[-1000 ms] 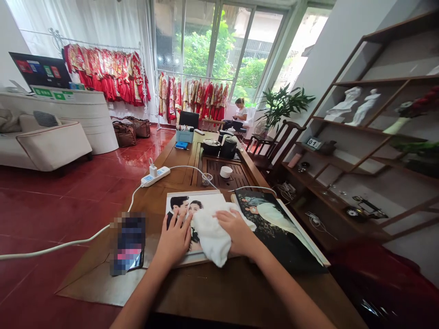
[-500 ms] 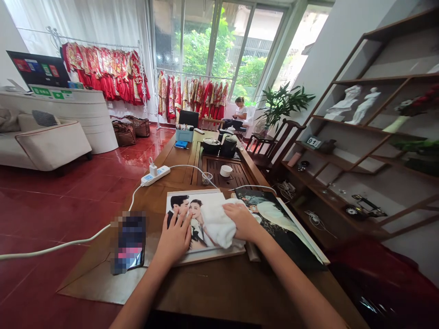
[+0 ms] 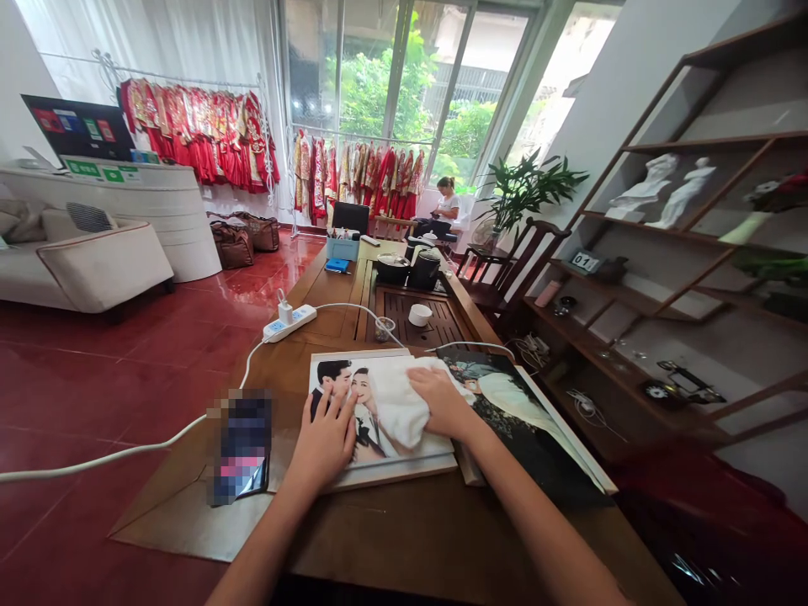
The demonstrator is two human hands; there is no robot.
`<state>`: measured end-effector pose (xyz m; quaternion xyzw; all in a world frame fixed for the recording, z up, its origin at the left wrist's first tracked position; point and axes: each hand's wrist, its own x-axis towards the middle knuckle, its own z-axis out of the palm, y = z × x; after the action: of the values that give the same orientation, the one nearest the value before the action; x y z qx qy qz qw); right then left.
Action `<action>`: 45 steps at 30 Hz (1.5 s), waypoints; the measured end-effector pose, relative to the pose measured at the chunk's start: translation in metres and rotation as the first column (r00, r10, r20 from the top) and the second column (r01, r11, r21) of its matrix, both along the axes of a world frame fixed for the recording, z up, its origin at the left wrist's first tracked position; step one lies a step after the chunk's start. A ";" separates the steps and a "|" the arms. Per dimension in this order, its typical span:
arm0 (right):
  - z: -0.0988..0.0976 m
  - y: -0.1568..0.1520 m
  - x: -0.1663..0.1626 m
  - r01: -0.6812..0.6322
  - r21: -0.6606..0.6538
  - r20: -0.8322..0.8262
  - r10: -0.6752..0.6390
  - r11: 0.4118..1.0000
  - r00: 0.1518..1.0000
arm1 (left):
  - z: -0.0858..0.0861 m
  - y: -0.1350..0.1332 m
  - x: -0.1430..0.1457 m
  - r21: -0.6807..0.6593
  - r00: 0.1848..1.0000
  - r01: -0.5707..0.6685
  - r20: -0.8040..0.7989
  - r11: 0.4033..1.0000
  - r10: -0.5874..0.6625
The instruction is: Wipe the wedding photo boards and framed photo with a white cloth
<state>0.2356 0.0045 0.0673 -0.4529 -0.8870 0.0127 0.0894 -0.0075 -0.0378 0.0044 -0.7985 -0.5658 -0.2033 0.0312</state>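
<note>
1. Across the lower middle, the desk (image 3: 372,534) runs away toward 12 o'clock
2. At 3 o'clock from the pale photo panel, the dark photo panel (image 3: 536,442) has its long right edge slanting from 11 to 5 o'clock
3. Nearer the middle, the pale photo panel (image 3: 368,442) lies flat, its pictured heads toward 12; foreshortening hides which side is longer
4. On its right half, the white cloth (image 3: 397,400) is bunched, without a clear long axis, its loose lower corner pointing toward 6
5. At the cloth's 3 o'clock, the right hand (image 3: 443,404) is nearer, closed over it; the cloth spreads toward 9
6. At the panel's 9 o'clock, the left hand (image 3: 326,433) lies spread upon it, fingers toward 1, cloth at its 2 o'clock
</note>
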 end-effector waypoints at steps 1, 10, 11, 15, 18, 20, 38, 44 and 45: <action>-0.001 -0.012 0.001 -0.032 -0.015 -0.006 0.032 0.999 0.999 | 0.000 0.000 0.000 -0.001 1.000 0.000 -0.003 1.000 0.000; 0.003 -0.085 0.000 -0.168 -0.175 -0.030 0.165 0.970 0.986 | -0.002 -0.001 -0.001 0.017 1.000 0.000 -0.001 1.000 0.000; 0.003 -0.084 0.000 -0.168 -0.176 -0.030 0.166 0.970 0.986 | -0.002 -0.001 -0.001 0.015 1.000 0.000 0.000 1.000 0.000; -0.001 -0.063 0.006 -0.128 -0.139 -0.031 0.125 0.982 0.992 | -0.002 -0.001 -0.001 0.009 1.000 0.008 0.006 1.000 -0.008; -0.006 -0.038 0.010 -0.051 -0.074 -0.030 0.049 0.996 0.998 | -0.001 -0.001 -0.001 0.004 1.000 0.008 0.006 1.000 -0.008; -0.009 -0.022 0.011 0.012 -0.035 -0.036 -0.014 0.999 0.999 | -0.001 -0.001 -0.001 -0.003 1.000 0.007 0.005 1.000 -0.007; -0.005 -0.058 0.003 -0.241 -0.118 -0.015 0.241 0.963 0.970 | -0.002 0.000 -0.002 -0.009 1.000 0.008 -0.006 1.000 -0.008; -0.001 0.008 0.017 -0.181 -0.032 0.034 0.182 0.983 0.983 | -0.001 0.000 -0.001 -0.002 1.000 0.006 0.005 1.000 -0.006; 0.000 0.021 0.015 -0.189 -0.016 0.035 0.189 0.982 0.981 | 0.000 -0.001 -0.001 -0.004 1.000 0.005 0.004 1.000 -0.005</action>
<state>0.2508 0.0254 0.0672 -0.3673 -0.9274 0.0184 0.0686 -0.0089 -0.0386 0.0045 -0.7996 -0.5642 -0.2039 0.0276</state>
